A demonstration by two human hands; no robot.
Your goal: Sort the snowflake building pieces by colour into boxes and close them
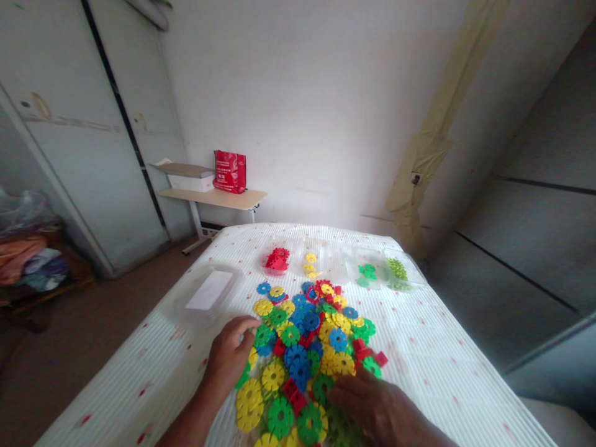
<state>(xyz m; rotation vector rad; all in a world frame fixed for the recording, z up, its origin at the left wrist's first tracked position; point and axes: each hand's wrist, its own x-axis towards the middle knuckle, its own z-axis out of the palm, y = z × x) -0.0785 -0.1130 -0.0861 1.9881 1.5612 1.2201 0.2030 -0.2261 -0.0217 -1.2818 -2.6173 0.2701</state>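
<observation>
White walls, grey wardrobe doors, and a bed (419, 347) with a ribbed white cover taking up the middle of the room. On it sits the pile (307, 347), a heap of flat, notched plastic discs in yellow, blue, green and red, plus a few red blocks. I'll place everything else relative to it.

Left hand (229, 359) rests on the pile's left edge, fingers curled down onto a green disc and a yellow one. Can't tell if it's actually pinching a piece or just resting on them. Right hand (379, 406) lies on the near right corner of the pile, palm down, fingers loosely spread over some green discs; the grip is hidden under the hand.

Behind the pile there's a row of clear tubs: red tub (277, 261) with red pieces, then the yellow tub (310, 266), green tub (367, 272), and a lime tub (398, 270) furthest right. Left of the pile, a clear lid (212, 292) lies flat on its own.

My take on doing this well, since it looks like colour sorting: work from the edges of the pile inward instead of digging in the middle, because those notches snag each other and you drag neighbours along. Take one colour per hand and lift straight up. Blue has no tub that I can see, so I'd leave blue lying. Soft bedding means tubs tip easily, so drop pieces in, don't press.

Well behind the pile, a small side table (218, 197) holds a red bag (230, 172).
</observation>
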